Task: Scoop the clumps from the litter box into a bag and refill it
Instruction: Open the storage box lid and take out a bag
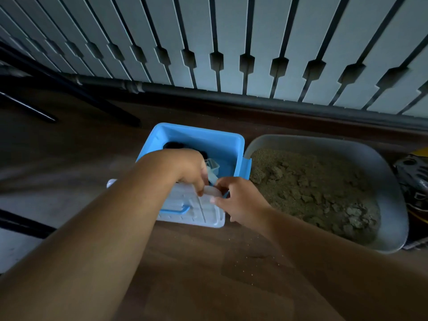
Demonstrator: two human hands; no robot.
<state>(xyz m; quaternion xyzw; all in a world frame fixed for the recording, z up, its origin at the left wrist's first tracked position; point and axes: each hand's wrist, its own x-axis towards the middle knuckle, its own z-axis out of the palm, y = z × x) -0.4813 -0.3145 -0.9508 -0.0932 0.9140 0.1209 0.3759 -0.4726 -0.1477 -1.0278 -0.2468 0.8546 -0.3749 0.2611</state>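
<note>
A grey litter box (391,193) sits on the wooden floor at the right, filled with brown litter (301,186) and several clumps. Left of it stands an open blue storage box (208,137) with dark items and a pale scoop-like piece (212,164) inside. Its white lid (194,209) with a blue handle lies against the near side. My left hand (190,170) and my right hand (238,198) meet over the box's near edge, both pinching a small whitish translucent item (212,190). What that item is I cannot tell.
A grey slatted wall with a dark pipe (231,98) along its base runs behind the boxes. Black chair or stand legs (69,93) cross the floor at the left. A dark patterned bag (414,181) sits right of the litter box. Loose litter grains (254,258) dot the floor.
</note>
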